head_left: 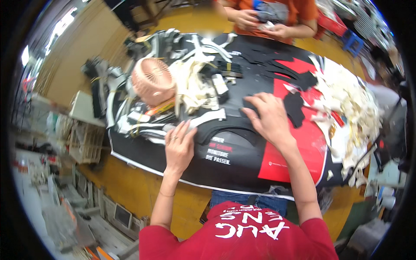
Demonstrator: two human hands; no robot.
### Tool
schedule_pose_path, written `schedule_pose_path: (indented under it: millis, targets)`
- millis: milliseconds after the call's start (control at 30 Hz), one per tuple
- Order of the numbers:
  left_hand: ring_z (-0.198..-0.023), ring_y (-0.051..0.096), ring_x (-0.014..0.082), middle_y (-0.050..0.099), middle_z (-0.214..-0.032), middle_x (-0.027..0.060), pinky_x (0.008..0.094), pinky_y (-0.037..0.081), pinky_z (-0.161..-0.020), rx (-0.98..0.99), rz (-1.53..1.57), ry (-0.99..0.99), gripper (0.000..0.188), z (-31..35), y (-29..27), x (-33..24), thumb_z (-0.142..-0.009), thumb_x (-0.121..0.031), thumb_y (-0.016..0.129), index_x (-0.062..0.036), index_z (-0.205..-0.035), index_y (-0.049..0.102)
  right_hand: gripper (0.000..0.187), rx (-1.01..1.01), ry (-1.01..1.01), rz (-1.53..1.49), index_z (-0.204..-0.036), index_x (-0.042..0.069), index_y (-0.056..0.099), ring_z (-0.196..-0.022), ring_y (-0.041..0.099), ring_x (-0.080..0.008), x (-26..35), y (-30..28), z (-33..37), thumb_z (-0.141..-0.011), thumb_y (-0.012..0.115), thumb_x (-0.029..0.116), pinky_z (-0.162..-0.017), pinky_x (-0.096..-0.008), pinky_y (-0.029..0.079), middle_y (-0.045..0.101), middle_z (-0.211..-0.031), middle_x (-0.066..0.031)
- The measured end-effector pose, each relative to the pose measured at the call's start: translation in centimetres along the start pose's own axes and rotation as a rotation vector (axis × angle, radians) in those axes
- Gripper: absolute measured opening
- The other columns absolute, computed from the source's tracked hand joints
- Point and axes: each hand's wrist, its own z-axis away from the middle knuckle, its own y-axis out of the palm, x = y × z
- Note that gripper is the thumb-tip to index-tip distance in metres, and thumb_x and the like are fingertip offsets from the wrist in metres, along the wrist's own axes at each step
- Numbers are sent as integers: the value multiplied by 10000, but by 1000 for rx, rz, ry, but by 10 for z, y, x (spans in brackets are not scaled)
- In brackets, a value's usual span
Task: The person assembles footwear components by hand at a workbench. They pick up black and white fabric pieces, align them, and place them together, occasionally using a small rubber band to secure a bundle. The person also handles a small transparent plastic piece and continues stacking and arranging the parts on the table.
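Observation:
My left hand (180, 147) lies with fingers stretched out at the left end of curved strips on the table. A white curved strip (212, 116) runs right from its fingertips, above a black curved piece (225, 128). My right hand (269, 116) is farther right, its fingers apart and bent over the black surface. Something small and dark shows at its thumb and fingertips, hard to make out against the black. Just right of that hand, a black cut piece (294, 109) lies on a red printed area (277, 160).
A pink round fan (154, 82) stands left among bundled black and white strips (104, 80). Cream scraps (353, 117) heap up at the right. Across the table (182, 167), a person in orange (277, 21) holds a grey-blue bundle. A blue stool (353, 42) stands behind.

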Motion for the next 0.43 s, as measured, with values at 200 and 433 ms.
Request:
schedule_pose_path:
  millis: [200,433]
  targets:
    - [-1144,606,286,654,-1235,106,414,422,-978,-69,197,29,299,-7,1,-51,-828,-25,703,-65,-1123,678,255,8,128,-75,-1047,90,677,-956,615,-271,5,-16,44,-880,691,283,-869,-396,438,633,-959,-85]
    - [-1302,507,319,578,-1366,124,446,360,-1083,158,303,143,417,-53,30,-96,-888,-158,693,-65,-1285,608,183,-101,626,192,-913,94,709,-914,658,-262,-49,-91,136,-874,711,273,-810,-419,523,654,-927,-96]
